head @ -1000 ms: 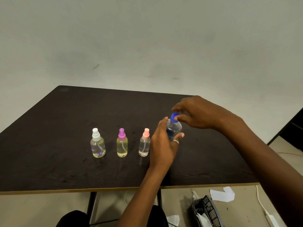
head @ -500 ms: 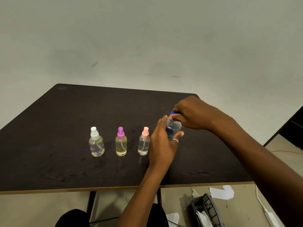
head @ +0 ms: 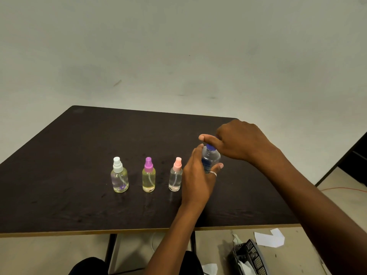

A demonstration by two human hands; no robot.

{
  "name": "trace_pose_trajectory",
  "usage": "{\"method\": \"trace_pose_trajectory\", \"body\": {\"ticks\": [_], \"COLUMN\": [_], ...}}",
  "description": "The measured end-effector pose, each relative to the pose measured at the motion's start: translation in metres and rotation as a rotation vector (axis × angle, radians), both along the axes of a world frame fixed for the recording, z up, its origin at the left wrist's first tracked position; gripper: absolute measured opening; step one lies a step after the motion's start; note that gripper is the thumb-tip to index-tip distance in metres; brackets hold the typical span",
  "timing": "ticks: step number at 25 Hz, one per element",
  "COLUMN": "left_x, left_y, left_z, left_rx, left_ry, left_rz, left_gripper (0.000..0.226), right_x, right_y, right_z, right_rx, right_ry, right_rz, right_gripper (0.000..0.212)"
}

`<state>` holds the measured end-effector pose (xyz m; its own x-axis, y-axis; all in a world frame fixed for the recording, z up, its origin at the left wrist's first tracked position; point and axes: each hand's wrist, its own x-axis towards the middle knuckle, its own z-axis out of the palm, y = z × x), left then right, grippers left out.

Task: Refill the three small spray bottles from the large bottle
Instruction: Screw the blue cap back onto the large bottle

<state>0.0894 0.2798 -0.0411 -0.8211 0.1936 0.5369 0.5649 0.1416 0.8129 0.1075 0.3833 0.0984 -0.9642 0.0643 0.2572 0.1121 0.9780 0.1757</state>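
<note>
Three small spray bottles stand in a row on the dark table (head: 79, 155): one with a white cap (head: 119, 177), one with a purple cap (head: 148, 176), one with a pink cap (head: 176, 176). Right of them stands the large clear bottle (head: 211, 158) with a blue cap (head: 211, 147). My left hand (head: 198, 175) grips the bottle's body from the left and hides most of it. My right hand (head: 236, 141) is over the top, fingers curled round the blue cap, thumb stretched out to the left.
The table's front edge runs across the lower part of the view. On the floor at the lower right lie a black mesh basket (head: 250, 257) with paper in it and a white paper scrap (head: 270, 238). A dark object stands at the far right edge.
My right hand has turned on the blue cap; its thumb now points out to the left. The left hand keeps its grip on the bottle. The spray bottles have not moved.
</note>
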Motion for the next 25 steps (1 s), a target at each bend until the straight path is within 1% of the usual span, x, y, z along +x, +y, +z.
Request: {"method": "trace_pose_trajectory", "body": {"ticks": [1, 2, 3, 4, 7, 13, 20, 25], "left_x": [0.0, -0.001, -0.001, -0.001, -0.001, -0.002, -0.003, -0.002], "left_y": [-0.001, -0.001, 0.0, 0.0, 0.001, 0.002, 0.003, 0.003], "left_z": [0.0, 0.0, -0.001, -0.002, -0.002, -0.006, -0.006, -0.005], "left_rx": [-0.009, -0.014, -0.017, -0.02, -0.025, 0.012, -0.003, -0.007], "left_ry": [-0.005, -0.014, -0.02, -0.026, -0.043, -0.028, -0.01, -0.005], "left_rz": [0.007, 0.01, 0.012, 0.013, 0.01, 0.017, 0.05, 0.051], "left_gripper": [0.061, 0.065, 0.067, 0.068, 0.071, 0.07, 0.072, 0.07], "right_x": [0.001, 0.002, 0.003, 0.003, 0.001, -0.003, -0.004, -0.004], "right_y": [0.004, 0.008, 0.011, 0.012, 0.015, 0.009, 0.002, -0.002], "right_z": [0.004, 0.007, 0.01, 0.011, 0.01, 0.01, 0.004, -0.01], "right_rx": [-0.09, -0.167, -0.209, -0.221, -0.235, -0.242, -0.25, -0.245], "right_ry": [-0.052, -0.109, -0.16, -0.199, -0.206, -0.191, -0.137, -0.032], "right_rz": [0.054, 0.121, 0.187, 0.24, 0.293, 0.253, 0.162, 0.043], "right_gripper": [0.064, 0.05, 0.034, 0.027, 0.029, 0.024, 0.016, 0.016]}}
